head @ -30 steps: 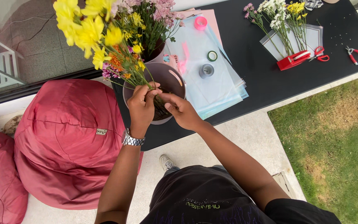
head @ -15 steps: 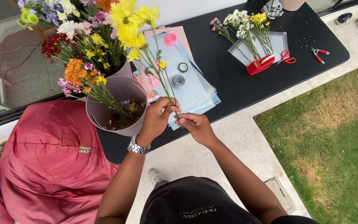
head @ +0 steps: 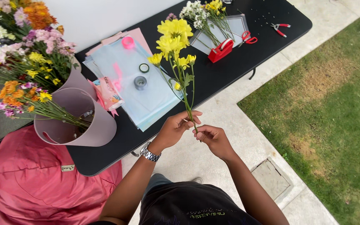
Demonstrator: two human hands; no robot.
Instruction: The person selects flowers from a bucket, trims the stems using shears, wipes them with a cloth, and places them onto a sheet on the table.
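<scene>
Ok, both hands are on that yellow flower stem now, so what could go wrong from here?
The yellow flower stem is thin and top-heavy with blooms; the left hand and right hand pinch it only near the bottom, so it might bend or snap. It is held out past the black table edge, so a slip would likely drop it on the paving. The pink bucket stands tilted with flowers leaning out; a nudge could tip it.

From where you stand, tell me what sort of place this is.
Probably an outdoor flower-arranging station: a black table beside lawn, buckets of mixed flowers, wrapping sheets and a red tape dispenser.
</scene>
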